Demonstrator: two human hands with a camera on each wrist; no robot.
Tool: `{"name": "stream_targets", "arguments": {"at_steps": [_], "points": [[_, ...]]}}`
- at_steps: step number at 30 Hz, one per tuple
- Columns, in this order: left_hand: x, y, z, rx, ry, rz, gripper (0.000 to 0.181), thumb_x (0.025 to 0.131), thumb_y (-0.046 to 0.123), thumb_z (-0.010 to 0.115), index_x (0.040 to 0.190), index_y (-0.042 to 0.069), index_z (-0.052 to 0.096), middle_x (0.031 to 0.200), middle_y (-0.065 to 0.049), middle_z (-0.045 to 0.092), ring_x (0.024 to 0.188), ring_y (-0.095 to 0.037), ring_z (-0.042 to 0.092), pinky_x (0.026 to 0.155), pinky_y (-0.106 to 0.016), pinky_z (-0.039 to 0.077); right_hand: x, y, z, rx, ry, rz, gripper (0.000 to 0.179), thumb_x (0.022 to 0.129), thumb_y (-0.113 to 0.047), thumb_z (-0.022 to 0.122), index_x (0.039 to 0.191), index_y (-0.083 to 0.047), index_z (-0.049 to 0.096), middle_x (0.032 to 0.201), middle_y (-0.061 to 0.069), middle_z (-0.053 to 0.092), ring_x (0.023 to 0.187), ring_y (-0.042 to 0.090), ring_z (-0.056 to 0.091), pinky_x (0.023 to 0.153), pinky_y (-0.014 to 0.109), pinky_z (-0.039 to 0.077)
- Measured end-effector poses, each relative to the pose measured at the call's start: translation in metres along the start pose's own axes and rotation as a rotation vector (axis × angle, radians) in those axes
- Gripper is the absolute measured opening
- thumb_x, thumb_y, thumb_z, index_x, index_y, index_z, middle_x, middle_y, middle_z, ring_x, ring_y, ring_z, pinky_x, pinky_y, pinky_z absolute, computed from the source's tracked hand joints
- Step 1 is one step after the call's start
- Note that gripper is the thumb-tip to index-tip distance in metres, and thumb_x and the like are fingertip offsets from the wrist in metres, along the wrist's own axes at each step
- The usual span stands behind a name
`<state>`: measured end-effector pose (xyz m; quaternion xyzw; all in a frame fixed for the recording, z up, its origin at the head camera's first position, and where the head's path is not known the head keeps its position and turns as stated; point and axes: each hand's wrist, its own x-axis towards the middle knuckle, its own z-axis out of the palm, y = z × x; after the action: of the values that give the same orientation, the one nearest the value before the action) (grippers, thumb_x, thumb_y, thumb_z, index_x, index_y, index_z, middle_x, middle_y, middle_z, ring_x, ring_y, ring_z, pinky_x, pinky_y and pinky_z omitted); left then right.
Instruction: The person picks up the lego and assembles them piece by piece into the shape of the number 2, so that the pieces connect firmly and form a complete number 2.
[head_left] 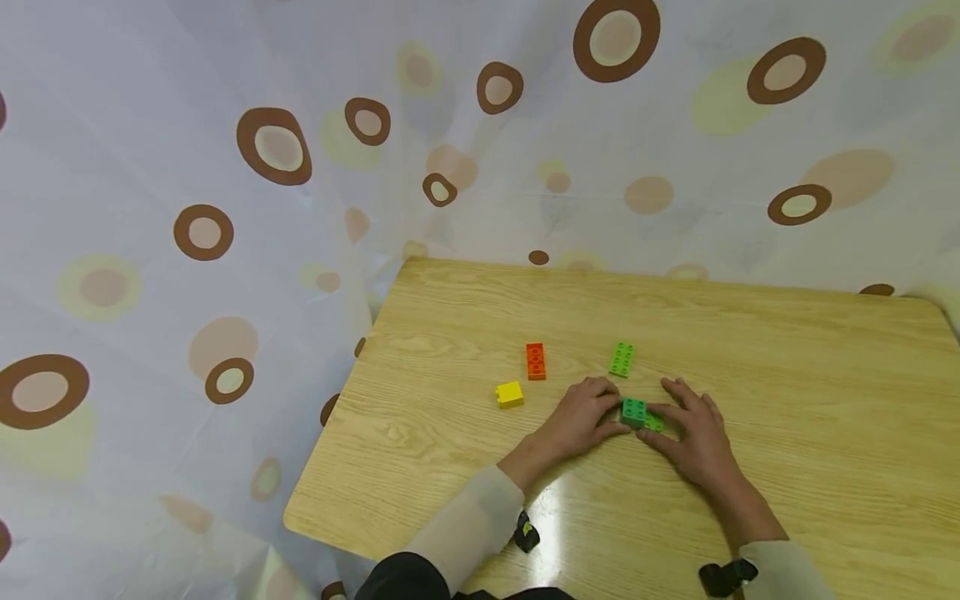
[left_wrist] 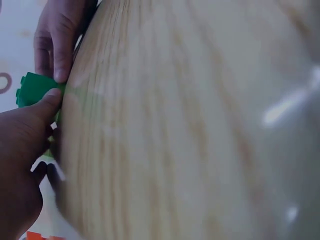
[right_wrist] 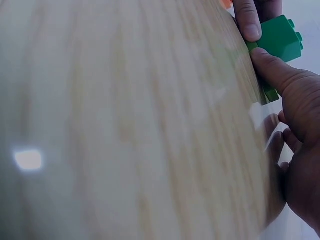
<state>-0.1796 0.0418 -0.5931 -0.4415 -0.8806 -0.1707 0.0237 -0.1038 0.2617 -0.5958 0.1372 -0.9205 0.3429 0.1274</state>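
A pale wood-grain desk (head_left: 825,400) meets white sheeting (head_left: 150,292) printed with brown ovals. Your left hand (head_left: 576,419) has its fingers clamped on a dark green, studded plastic block (head_left: 634,412), seated on one end of a flat lime-green plastic plate (head_left: 656,423); your right hand (head_left: 697,437) pinches that plate. Farther back lie a red-orange plastic brick (head_left: 536,362), yellow plastic block (head_left: 511,394) and second lime-green plate (head_left: 622,359).

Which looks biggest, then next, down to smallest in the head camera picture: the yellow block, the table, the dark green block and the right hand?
1. Table
2. Right hand
3. Dark green block and yellow block: too alike to rank.
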Motion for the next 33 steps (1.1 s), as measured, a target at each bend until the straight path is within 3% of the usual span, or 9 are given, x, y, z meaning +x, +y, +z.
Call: {"name": "stream_targets", "arguments": {"at_steps": [7, 11, 15, 20, 26, 30, 33], "points": [[-0.009, -0.003, -0.018, -0.107, -0.077, -0.098, 0.06, 0.095, 0.05, 0.062, 0.143, 0.017, 0.052, 0.141, 0.008, 0.044, 0.127, -0.005, 0.043, 0.108, -0.021, 0.035, 0.0, -0.001, 0.002, 0.004, -0.004, 0.005, 0.044, 0.081, -0.025, 0.083, 0.117, -0.003, 0.071, 0.147, 0.027, 0.042, 0.142, 0.046, 0.027, 0.114, 0.065, 0.01], [-0.02, -0.015, -0.041, -0.145, -0.038, -0.118, 0.057, 0.095, 0.045, 0.064, 0.144, 0.018, 0.051, 0.141, 0.008, 0.046, 0.127, -0.006, 0.046, 0.106, -0.021, 0.038, 0.0, -0.002, 0.0, -0.003, -0.017, 0.025, 0.044, 0.081, -0.027, 0.083, 0.117, -0.005, 0.071, 0.148, 0.026, 0.042, 0.142, 0.047, 0.028, 0.114, 0.063, 0.009], [-0.034, -0.036, -0.068, -0.119, 0.027, -0.132, 0.058, 0.093, 0.045, 0.068, 0.141, 0.017, 0.053, 0.137, 0.006, 0.051, 0.121, -0.011, 0.052, 0.1, -0.026, 0.045, -0.001, -0.001, -0.003, 0.005, -0.029, 0.031, 0.043, 0.082, -0.027, 0.082, 0.118, -0.006, 0.07, 0.148, 0.025, 0.041, 0.141, 0.046, 0.028, 0.115, 0.062, 0.006], [-0.064, -0.065, -0.088, -0.1, 0.058, -0.245, 0.065, 0.088, 0.048, 0.072, 0.141, 0.016, 0.053, 0.137, 0.003, 0.052, 0.124, -0.016, 0.051, 0.102, -0.033, 0.045, -0.001, 0.0, -0.003, 0.025, -0.039, 0.03, 0.044, 0.083, -0.027, 0.081, 0.119, -0.004, 0.069, 0.149, 0.026, 0.04, 0.142, 0.045, 0.026, 0.116, 0.061, 0.004], [-0.091, -0.085, -0.088, -0.142, 0.014, -0.337, 0.065, 0.088, 0.047, 0.073, 0.141, 0.014, 0.054, 0.135, 0.002, 0.053, 0.124, -0.017, 0.051, 0.103, -0.037, 0.044, 0.0, -0.001, -0.003, 0.016, -0.031, 0.021, 0.044, 0.083, -0.027, 0.082, 0.119, -0.005, 0.07, 0.148, 0.026, 0.041, 0.143, 0.044, 0.026, 0.115, 0.062, 0.006], [-0.098, -0.089, -0.083, -0.179, -0.004, -0.356, 0.065, 0.089, 0.047, 0.073, 0.142, 0.015, 0.054, 0.135, 0.002, 0.054, 0.123, -0.017, 0.051, 0.103, -0.039, 0.044, -0.001, 0.0, -0.002, 0.009, -0.026, 0.015, 0.043, 0.083, -0.027, 0.081, 0.118, -0.005, 0.07, 0.148, 0.027, 0.041, 0.142, 0.045, 0.028, 0.115, 0.062, 0.006], [-0.097, -0.09, -0.08, -0.183, -0.018, -0.393, 0.068, 0.089, 0.057, 0.066, 0.143, 0.017, 0.053, 0.138, 0.004, 0.052, 0.126, -0.018, 0.048, 0.105, -0.041, 0.041, -0.002, 0.001, -0.001, 0.02, -0.027, 0.017, 0.043, 0.083, -0.027, 0.081, 0.119, -0.005, 0.069, 0.148, 0.026, 0.041, 0.142, 0.045, 0.027, 0.115, 0.061, 0.005]]}}
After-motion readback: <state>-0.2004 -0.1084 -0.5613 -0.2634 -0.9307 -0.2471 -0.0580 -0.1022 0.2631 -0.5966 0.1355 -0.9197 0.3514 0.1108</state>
